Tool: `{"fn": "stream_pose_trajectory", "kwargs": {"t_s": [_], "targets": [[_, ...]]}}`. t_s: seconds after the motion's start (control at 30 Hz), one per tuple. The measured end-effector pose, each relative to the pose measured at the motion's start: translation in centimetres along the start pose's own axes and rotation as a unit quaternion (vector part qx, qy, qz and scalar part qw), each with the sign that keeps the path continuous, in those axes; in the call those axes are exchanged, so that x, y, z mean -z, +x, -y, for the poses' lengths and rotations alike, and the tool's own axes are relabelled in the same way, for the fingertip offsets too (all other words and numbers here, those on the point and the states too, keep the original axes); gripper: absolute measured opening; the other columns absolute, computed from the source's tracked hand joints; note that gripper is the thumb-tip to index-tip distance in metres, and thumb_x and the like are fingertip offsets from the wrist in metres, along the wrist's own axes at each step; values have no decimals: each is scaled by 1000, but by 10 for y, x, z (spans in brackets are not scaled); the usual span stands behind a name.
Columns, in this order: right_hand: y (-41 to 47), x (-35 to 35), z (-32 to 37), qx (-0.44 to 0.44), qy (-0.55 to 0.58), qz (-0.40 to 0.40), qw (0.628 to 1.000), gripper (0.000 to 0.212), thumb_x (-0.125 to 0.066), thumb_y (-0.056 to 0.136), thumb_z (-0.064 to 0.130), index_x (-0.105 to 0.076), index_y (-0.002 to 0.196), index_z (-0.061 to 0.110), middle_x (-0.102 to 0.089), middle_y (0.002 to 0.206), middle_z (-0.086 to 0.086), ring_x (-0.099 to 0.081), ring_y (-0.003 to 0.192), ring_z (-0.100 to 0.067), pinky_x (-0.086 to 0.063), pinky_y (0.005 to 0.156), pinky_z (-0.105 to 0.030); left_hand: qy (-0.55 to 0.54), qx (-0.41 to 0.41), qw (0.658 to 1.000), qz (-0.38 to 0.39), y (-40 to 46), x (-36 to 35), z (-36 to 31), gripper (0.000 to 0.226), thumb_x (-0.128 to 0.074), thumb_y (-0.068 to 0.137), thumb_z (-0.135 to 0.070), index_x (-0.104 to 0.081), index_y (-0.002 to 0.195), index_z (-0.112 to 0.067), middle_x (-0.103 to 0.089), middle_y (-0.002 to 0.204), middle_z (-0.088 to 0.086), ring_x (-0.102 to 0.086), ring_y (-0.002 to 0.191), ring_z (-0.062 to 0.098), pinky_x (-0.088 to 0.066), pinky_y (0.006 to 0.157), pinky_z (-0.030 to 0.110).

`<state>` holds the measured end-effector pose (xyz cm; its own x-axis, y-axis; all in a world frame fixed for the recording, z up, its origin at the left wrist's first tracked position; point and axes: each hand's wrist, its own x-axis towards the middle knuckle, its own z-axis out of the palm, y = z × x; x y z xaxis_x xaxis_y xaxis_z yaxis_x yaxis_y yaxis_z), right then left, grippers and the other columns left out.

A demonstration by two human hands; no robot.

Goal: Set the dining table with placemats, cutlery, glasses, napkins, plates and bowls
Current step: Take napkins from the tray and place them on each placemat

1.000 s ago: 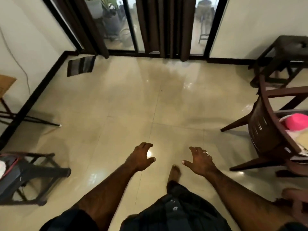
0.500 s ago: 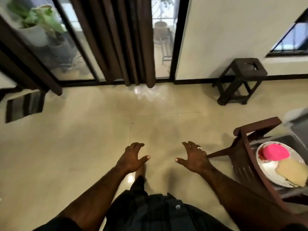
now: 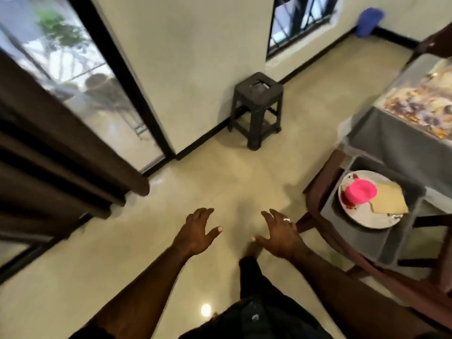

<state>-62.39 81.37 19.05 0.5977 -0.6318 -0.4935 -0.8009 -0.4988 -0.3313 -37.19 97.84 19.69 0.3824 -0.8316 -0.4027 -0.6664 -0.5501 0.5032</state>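
Note:
My left hand (image 3: 198,232) and my right hand (image 3: 281,236) hang out in front of me over the tiled floor, fingers spread and holding nothing. To the right, a white plate (image 3: 367,217) lies on the grey cushion of a wooden chair (image 3: 315,189). On the plate sit an upturned pink bowl (image 3: 360,191) and a folded yellow napkin (image 3: 389,200). Beyond the chair stands the dining table (image 3: 391,140), draped in grey cloth, with a patterned placemat (image 3: 423,106) on top. My right hand is a short way left of the chair.
A dark plastic stool (image 3: 256,106) stands by the wall ahead. Brown curtains (image 3: 49,152) and a glass door (image 3: 80,77) fill the left. A blue bin (image 3: 369,20) sits in the far corner. Open floor lies between me and the stool.
My view has swung to the right: the curtains slid left, the stool came closer, and the chair, plate and table came into full view. Both hands stay spread and empty.

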Motion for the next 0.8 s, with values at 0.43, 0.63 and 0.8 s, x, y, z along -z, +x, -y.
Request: {"fn": "stream_pose_trajectory", "kwargs": {"t_s": [0.43, 0.63, 0.8], "targets": [[215, 177, -55, -29, 41, -40, 998, 98, -51, 86, 83, -18, 163, 31, -18, 171, -5, -21, 155, -32, -26, 122, -52, 74, -81, 992, 59, 289, 105, -122, 80, -54, 96, -69, -33, 161, -27, -34, 164, 2, -33, 149, 27, -38, 119, 45], [266, 227, -125, -154, 129, -106, 974, 101, -49, 83, 87, -20, 163, 33, -20, 171, -5, -23, 155, -32, -25, 122, -51, 135, -172, 969, 118, 440, 125, -177, 78, -56, 96, -68, -36, 160, -28, -37, 163, 2, -36, 147, 27, -37, 120, 43], [281, 223, -177, -301, 208, -133, 921, 101, -47, 75, 91, -32, 156, 33, -30, 166, -5, -33, 150, -32, -34, 119, -49, 196, -274, 922, 191, 557, 120, -256, 77, -56, 97, -67, -38, 159, -26, -41, 161, 2, -40, 147, 25, -37, 120, 39]]}}
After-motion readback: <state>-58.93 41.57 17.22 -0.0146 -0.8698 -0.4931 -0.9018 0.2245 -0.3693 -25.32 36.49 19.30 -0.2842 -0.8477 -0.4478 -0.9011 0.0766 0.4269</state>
